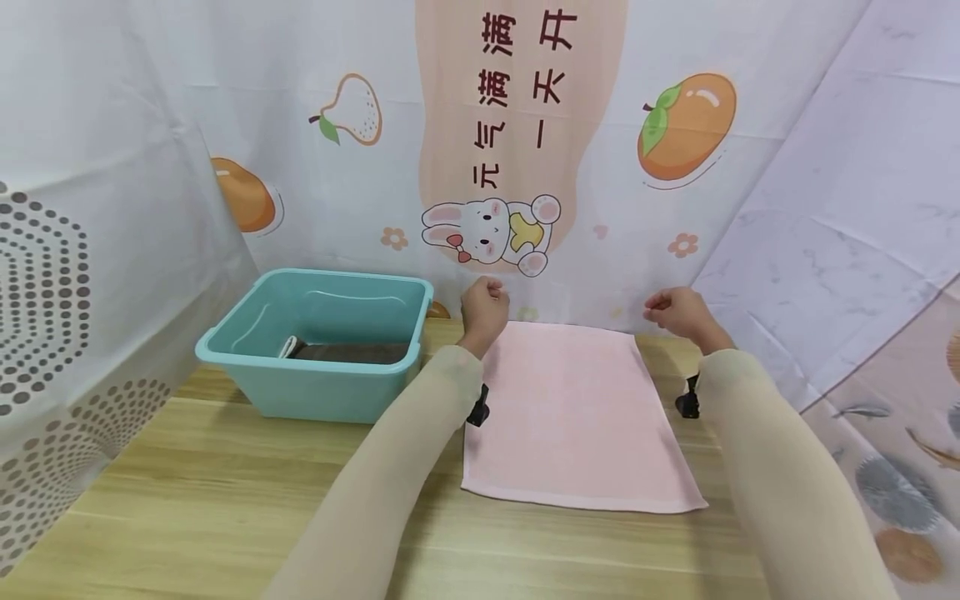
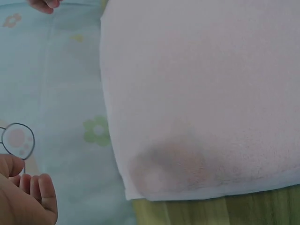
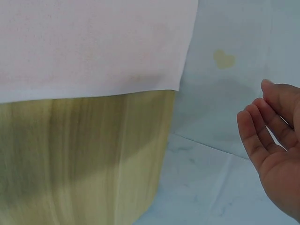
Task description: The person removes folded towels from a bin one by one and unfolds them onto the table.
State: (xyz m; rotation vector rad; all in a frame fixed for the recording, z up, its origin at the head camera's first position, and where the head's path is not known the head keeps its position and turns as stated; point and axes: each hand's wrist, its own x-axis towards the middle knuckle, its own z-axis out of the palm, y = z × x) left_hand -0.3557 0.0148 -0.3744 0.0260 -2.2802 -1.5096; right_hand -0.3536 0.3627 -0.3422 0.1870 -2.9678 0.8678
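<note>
A pink towel (image 1: 570, 417) lies spread flat on the wooden table. Over its far left corner my left hand (image 1: 485, 310) hovers with loosely bent fingers; in the left wrist view the hand (image 2: 28, 194) is apart from the cloth and holds nothing. My right hand (image 1: 682, 312) is raised beyond the far right corner. Its fingers (image 3: 253, 136) are relaxed and slightly bent in the right wrist view, with nothing between them and a gap to the towel (image 3: 93, 47).
A teal plastic basin (image 1: 322, 392) stands left of the towel, with a dark brown cloth (image 1: 348, 353) and a small white loop inside. The wooden tabletop (image 1: 225, 500) ends at a printed curtain (image 1: 600, 275) along the back. More patterned sheets hang at both sides.
</note>
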